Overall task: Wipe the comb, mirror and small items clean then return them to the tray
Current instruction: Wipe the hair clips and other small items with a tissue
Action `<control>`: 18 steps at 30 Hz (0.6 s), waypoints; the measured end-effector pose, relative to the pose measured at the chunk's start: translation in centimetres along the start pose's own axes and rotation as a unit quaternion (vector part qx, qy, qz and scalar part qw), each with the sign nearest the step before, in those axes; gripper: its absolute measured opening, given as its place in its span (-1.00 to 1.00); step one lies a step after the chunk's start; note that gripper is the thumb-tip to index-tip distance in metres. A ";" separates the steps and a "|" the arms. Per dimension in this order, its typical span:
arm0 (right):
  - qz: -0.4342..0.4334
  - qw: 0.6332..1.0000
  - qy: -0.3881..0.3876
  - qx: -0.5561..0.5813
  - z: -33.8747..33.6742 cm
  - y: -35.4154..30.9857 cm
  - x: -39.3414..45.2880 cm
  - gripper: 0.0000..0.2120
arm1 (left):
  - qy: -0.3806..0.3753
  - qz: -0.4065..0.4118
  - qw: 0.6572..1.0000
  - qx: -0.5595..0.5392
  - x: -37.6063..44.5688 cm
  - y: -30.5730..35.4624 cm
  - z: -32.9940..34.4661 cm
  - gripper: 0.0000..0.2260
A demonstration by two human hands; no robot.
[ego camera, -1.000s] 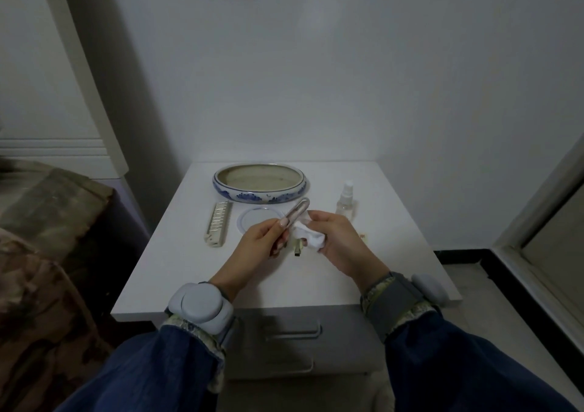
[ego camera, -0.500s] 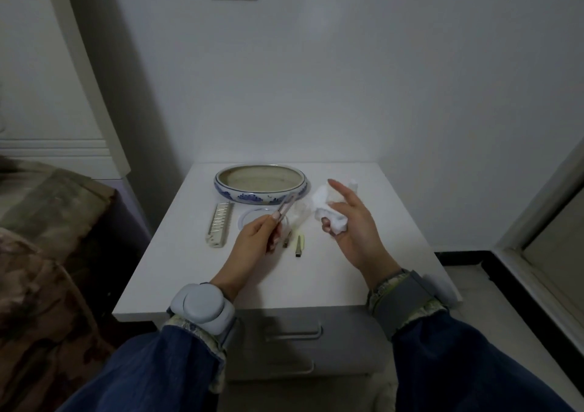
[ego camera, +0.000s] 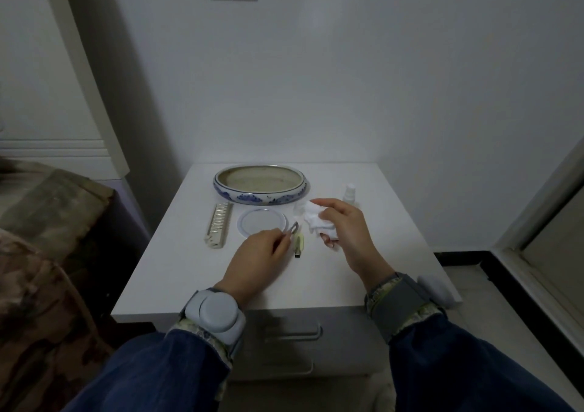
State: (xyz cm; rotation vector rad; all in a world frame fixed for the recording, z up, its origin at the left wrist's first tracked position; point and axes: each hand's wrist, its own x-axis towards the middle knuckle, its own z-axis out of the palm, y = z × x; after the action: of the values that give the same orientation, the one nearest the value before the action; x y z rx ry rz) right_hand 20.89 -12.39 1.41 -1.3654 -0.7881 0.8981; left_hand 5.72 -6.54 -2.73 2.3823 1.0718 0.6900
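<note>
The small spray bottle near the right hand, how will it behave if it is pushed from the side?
The spray bottle stands upright, tall and narrow, so a push high up would probably tip it. It looks like light plastic, so it may slide easily on the smooth white tabletop. Once down, its seemingly round body could roll.

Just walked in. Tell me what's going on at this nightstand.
A person is cleaning small grooming items over a white nightstand. The left hand pinches a thin metal clip low over the tabletop, and the right hand holds a crumpled white wipe. A pale comb, a round mirror and a small yellow-green item lie on the table. The blue-and-white oval ceramic tray holds nothing yet.
</note>
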 end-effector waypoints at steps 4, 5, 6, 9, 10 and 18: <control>-0.002 1.000 -0.001 0.000 -0.1 0.1 0.0 -0.77 | -0.013 0.013 0.997 0.076 -0.1 0.1 0.3 -0.72; -0.002 1.000 0.001 -0.001 -0.1 0.2 0.1 -0.77 | -0.015 0.014 0.996 0.085 -0.1 0.2 0.3 -0.72; -0.001 1.000 0.005 -0.002 -0.2 0.2 0.2 -0.77 | -0.016 0.012 0.996 0.091 -0.1 0.3 0.3 -0.73; 0.002 1.000 0.016 -0.015 -0.2 0.4 0.3 -0.77 | -0.011 0.004 0.995 0.098 -0.1 0.3 0.2 -0.71; 0.002 0.999 0.021 -0.025 -0.2 0.4 0.4 -0.78 | -0.011 0.002 0.996 0.094 -0.1 0.3 0.2 -0.70; -0.049 0.972 0.051 -0.224 -0.7 1.7 0.5 -0.90 | -0.019 -0.014 0.998 0.051 -0.1 0.3 -0.1 -0.70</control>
State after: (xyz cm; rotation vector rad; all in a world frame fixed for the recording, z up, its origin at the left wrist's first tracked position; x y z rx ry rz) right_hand 21.65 -12.26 -0.34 -1.7335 -1.0092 0.5832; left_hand 5.75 -6.79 -2.53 2.4521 1.1470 0.5911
